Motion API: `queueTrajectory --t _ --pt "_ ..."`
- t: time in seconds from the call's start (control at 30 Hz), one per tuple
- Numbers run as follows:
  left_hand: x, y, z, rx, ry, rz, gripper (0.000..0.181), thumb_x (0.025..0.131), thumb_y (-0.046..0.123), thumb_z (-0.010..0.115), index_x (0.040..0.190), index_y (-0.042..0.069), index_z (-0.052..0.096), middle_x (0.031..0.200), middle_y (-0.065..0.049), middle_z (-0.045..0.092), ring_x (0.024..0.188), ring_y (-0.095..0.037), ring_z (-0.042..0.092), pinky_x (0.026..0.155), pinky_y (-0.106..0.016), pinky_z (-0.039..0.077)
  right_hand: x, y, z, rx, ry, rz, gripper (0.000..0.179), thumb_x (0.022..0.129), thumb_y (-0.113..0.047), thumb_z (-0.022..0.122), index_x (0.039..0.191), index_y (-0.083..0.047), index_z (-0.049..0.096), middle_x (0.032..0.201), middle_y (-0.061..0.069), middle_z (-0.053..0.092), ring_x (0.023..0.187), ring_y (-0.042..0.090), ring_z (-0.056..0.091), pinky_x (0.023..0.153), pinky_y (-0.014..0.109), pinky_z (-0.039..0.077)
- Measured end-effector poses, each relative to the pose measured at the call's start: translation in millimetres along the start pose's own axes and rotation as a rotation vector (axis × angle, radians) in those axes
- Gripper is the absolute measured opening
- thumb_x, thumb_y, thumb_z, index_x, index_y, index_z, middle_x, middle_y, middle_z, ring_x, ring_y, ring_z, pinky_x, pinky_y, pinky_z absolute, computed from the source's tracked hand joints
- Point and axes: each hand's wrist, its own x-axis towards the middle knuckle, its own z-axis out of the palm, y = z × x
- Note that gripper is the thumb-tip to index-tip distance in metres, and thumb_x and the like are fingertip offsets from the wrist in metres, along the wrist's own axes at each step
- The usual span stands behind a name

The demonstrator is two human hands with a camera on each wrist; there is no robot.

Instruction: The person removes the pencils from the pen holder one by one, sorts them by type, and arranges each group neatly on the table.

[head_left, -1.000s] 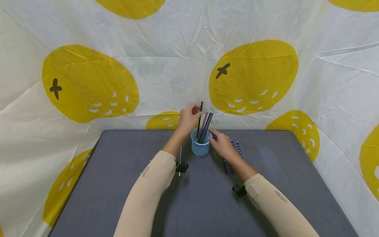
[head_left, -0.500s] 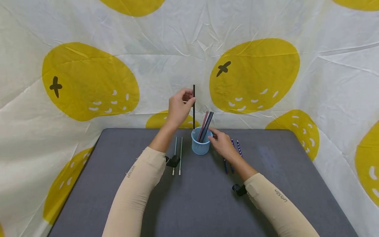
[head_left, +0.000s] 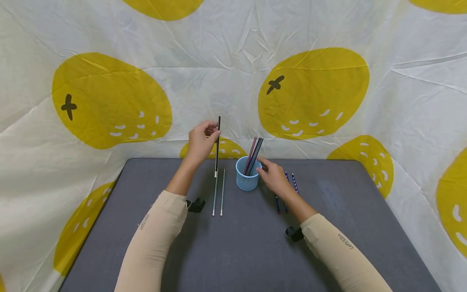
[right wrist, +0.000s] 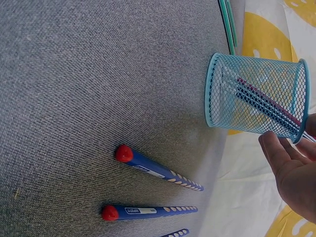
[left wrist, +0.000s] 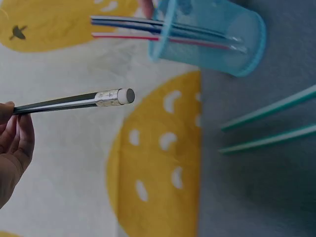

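My left hand [head_left: 200,140] pinches a black pencil [head_left: 217,142] near its upper end, left of the cup. The pencil hangs nearly upright, its silver ferrule and white eraser [left wrist: 127,96] pointing down. In the head view, that end overlaps the far tip of a green pencil [head_left: 214,198] on the table. My right hand [head_left: 271,174] holds the light-blue mesh pencil cup [head_left: 246,183] at its right side, thumb and fingers at the rim. Several dark pencils and a red one [left wrist: 123,36] lean to the right inside the cup.
A second green pencil [head_left: 223,190] lies parallel to the first, left of the cup. Right of it lie several blue patterned pencils with red ends [right wrist: 148,165], partly hidden by my right forearm. The grey table's [head_left: 240,247] far edge meets a white-and-yellow cloth [head_left: 219,89].
My left hand has lifted the black pencil out of the cup, carried it left and lowered it over the green pencils. The right hand has stayed at the cup.
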Motion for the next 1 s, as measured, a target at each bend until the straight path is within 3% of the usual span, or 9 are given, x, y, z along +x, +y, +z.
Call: queueTrajectory --t 0.2,0.47,0.73,1.0 --pt "-9.9 -31.7 -2.0 0.012 -0.027 -0.081 0.022 0.095 0.004 0.073 0.115 -0.004 0.072 0.1 -0.02 0.072 0.092 -0.033 0.071 0.074 -0.033 0.061 -0.5 -0.4 0.0 -0.009 -0.002 0.0 0.047 0.104 -0.017 0.061 0.15 -0.007 0.053 0.142 0.023 0.061 0.125 0.038 0.065 0.102 0.051 0.056" --pt "-27.4 -73.0 4.6 0.023 -0.064 -0.117 0.023 0.093 0.001 0.074 0.113 -0.009 0.073 0.096 -0.023 0.072 0.086 -0.035 0.071 0.066 -0.017 0.052 0.1 -0.6 -1.5 -0.006 0.0 0.005 0.048 0.105 -0.018 0.061 0.151 -0.008 0.052 0.143 0.022 0.061 0.126 0.037 0.065 0.102 0.051 0.056" --pt "-46.3 -113.7 12.4 0.097 -0.115 -0.179 0.021 0.09 0.0 0.076 0.109 -0.009 0.074 0.094 -0.022 0.075 0.086 -0.033 0.072 0.071 -0.026 0.056 -0.3 0.9 -0.1 -0.006 0.001 0.0 0.048 0.104 -0.018 0.061 0.151 -0.007 0.053 0.142 0.022 0.062 0.125 0.037 0.065 0.102 0.05 0.056" --pt "-61.4 -137.8 16.5 0.056 -0.206 -0.337 0.022 0.091 0.0 0.074 0.111 -0.01 0.071 0.094 -0.023 0.076 0.064 -0.01 0.067 0.061 -0.028 0.062 -1.4 -0.6 -0.8 -0.023 0.002 0.001 0.048 0.105 -0.018 0.06 0.15 -0.007 0.053 0.14 0.022 0.063 0.124 0.037 0.066 0.101 0.049 0.056"
